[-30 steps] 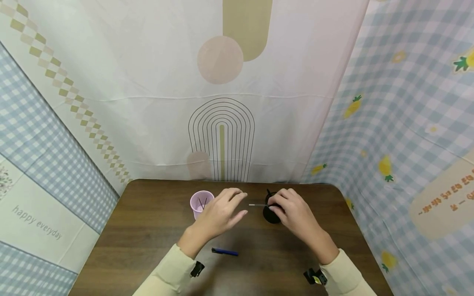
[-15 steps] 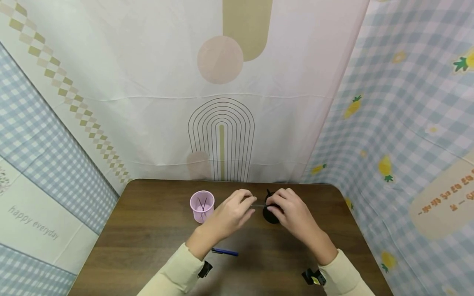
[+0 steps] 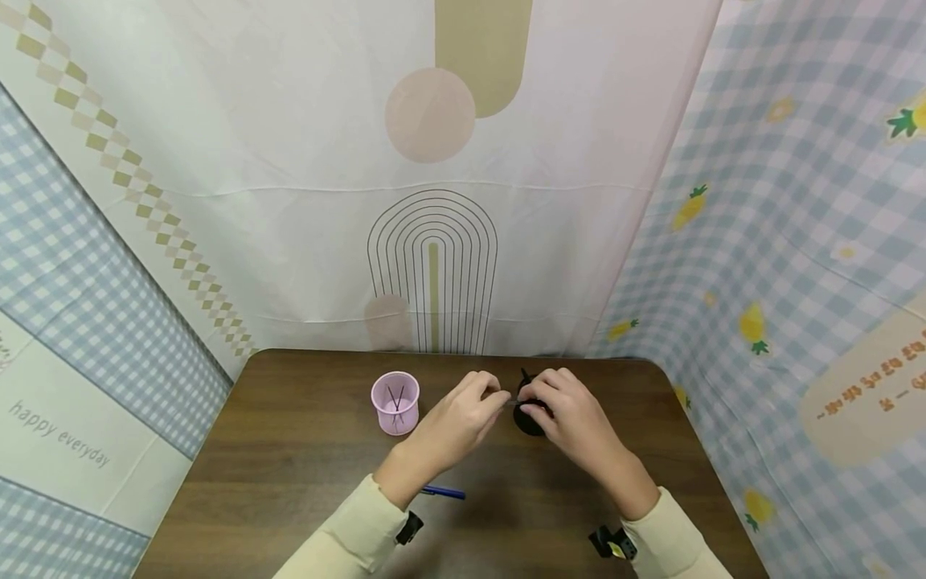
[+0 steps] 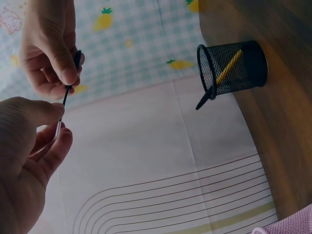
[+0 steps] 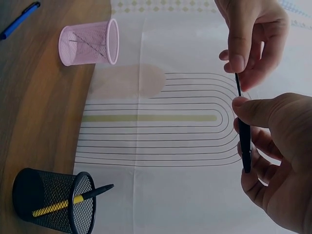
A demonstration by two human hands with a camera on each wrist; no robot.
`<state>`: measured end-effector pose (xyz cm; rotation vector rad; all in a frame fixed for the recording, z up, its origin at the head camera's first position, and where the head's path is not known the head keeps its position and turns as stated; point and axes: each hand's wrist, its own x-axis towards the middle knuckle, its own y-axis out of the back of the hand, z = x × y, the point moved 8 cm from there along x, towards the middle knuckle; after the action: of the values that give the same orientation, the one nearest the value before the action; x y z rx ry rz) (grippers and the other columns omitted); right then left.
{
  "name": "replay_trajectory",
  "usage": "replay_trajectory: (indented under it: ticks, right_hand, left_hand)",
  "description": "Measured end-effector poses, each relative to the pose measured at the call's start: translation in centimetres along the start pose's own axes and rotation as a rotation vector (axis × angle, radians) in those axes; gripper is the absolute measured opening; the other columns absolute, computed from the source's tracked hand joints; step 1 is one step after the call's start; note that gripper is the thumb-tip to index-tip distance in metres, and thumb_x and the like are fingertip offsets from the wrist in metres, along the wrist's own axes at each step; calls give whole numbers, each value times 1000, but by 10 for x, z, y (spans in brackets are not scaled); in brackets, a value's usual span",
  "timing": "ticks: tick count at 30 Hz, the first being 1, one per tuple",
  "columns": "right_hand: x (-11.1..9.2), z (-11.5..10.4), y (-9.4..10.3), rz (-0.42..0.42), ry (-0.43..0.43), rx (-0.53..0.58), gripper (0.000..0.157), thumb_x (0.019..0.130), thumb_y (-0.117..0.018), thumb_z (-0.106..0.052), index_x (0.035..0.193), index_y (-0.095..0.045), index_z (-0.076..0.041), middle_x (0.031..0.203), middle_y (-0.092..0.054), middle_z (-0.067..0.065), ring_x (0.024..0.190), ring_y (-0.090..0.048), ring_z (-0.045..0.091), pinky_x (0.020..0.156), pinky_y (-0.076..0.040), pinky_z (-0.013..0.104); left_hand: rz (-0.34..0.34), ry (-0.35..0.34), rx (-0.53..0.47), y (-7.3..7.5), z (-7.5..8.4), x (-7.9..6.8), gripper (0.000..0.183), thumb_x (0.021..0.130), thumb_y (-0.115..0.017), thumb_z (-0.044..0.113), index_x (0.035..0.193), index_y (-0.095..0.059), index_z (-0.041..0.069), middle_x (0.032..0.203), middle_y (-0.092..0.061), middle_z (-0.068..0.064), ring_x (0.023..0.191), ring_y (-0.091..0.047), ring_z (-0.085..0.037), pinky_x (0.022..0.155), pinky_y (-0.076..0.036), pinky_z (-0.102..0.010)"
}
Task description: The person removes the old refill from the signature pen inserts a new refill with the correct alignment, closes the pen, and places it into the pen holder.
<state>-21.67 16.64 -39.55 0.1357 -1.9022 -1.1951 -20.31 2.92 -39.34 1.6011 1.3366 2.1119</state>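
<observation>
My right hand point(image 3: 571, 410) holds a black pen barrel point(image 5: 245, 144) between thumb and curled fingers. From the barrel sticks out a thin rod like a pen refill point(image 4: 64, 97), dark along its length and whitish at the far end. My left hand point(image 3: 463, 414) pinches that whitish end between thumb and fingers, so the two hands face each other in the air with a short stretch of rod between them. Behind the right hand, a black mesh pen cup point(image 5: 29, 195) holds a yellow-and-black pen point(image 5: 63, 207) leaning over its rim.
Left of my hands stands a pink mesh cup point(image 3: 396, 422) with thin dark sticks inside. A blue pen point(image 3: 448, 492) lies on the brown table point(image 3: 289, 450), partly hidden by my left arm in the head view. Printed cloth point(image 3: 311, 265) hangs along the table's back edge.
My left hand has moved right, from beside the pink cup to the rod, and its spread fingers have closed on the rod's end. The right hand has stayed nearly in place.
</observation>
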Motion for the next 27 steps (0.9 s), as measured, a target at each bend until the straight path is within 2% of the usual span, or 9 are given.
replay_trajectory:
  ticks: [13, 17, 27]
  right_hand:
    - [1, -3, 1, -3, 16, -2, 23, 78, -89, -8, 93, -73, -15, 96, -67, -3, 87, -57, 15, 73, -52, 32]
    - [1, -3, 1, -6, 18, 4, 24, 77, -88, -8, 94, -73, -14, 97, -67, -3, 86, -57, 15, 73, -52, 32]
    - [0, -3, 1, -7, 16, 14, 24, 78, -88, -7, 94, -72, -14, 96, -67, -3, 86, -57, 15, 72, -51, 31]
  left_hand:
    - [-54, -1, 51, -3, 3, 1, 20, 92, -63, -8, 101, -71, 7, 101, -63, -5, 95, -61, -18, 82, -55, -23]
    - [-52, -3, 71, -3, 4, 1, 20, 90, -64, -10, 98, -69, 8, 99, -62, -5, 92, -59, -17, 79, -54, -22]
    - [-30, -12, 132, -1, 8, 2, 26, 82, -71, -11, 100, -70, 7, 96, -60, -5, 87, -57, -18, 73, -53, -23]
